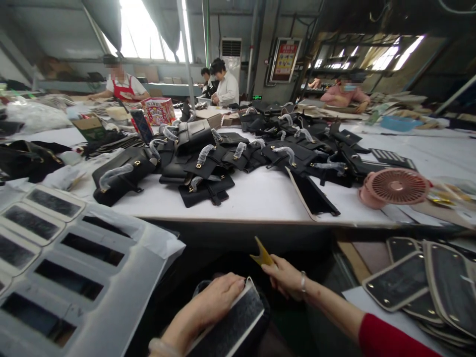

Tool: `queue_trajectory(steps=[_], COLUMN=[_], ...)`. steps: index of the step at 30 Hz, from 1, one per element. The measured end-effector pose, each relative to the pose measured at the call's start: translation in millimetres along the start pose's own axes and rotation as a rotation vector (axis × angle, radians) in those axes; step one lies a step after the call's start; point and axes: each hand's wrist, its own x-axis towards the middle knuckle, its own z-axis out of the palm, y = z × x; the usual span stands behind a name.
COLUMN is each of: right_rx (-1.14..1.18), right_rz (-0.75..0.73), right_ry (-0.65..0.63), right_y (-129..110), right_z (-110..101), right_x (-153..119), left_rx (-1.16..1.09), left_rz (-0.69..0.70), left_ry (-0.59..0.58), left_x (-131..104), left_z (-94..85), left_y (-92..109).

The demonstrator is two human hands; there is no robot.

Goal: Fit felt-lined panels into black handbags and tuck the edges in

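Observation:
My left hand (pixel 219 301) presses along the near top end of a black bag panel (pixel 238 322) with a pale edge. The panel is tilted over my lap, and its lower part leaves the picture. My fingers lie together over its upper edge; the thumb is hidden. To the right, my right hand (pixel 289 278) pinches a flat yellow piece with a V-shaped notch (pixel 263 253), raised above the panel and apart from it. Several black handbags (pixel 208 191) with plastic-wrapped handles are heaped on the white table (pixel 256 198) beyond.
On the left stands a grey rack (pixel 145 267) with slots and pale-edged panels (pixel 35 223). Finished-looking black panels (pixel 399 280) are stacked at right. A pink fan (pixel 397 186) and an upright black piece (pixel 312 196) stand near the table edge. Several people work behind.

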Motion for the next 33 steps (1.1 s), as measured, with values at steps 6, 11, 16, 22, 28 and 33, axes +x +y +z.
queue_trajectory(steps=[6, 11, 16, 22, 28, 33], right_rx=[-0.302, -0.738, -1.179, -1.446, -1.522, -1.546], right_rz=[0.186, -0.062, -0.443, -0.733, -0.853, -0.876], right_ry=[-0.444, -0.186, 0.064, -0.051, -0.102, -0.118], right_y=[-38.5, -64.4, -86.3, -102.7, -101.4, -104.4], right_z=[-49.4, -31.9, -20.8, -9.4, -2.2, 0.7], right_x=[-33.1, -4.2, 16.8, 27.6, 35.3, 32.4], left_rx=[-0.126, -0.247, -0.342, -0.328, -0.204, -0.118], left_rz=[-0.071, -0.165, -0.188, -0.165, -0.22, -0.207], left_ry=[0.045, 0.123, 0.197, 0.206, 0.213, 0.164], left_x=[0.1, -0.8, -0.8, -4.8, -5.5, -6.6], left_z=[1.3, 7.1, 14.1, 11.9, 9.9, 4.5], left_y=[-6.2, -10.3, -11.9, -7.6, -9.5, -1.0])
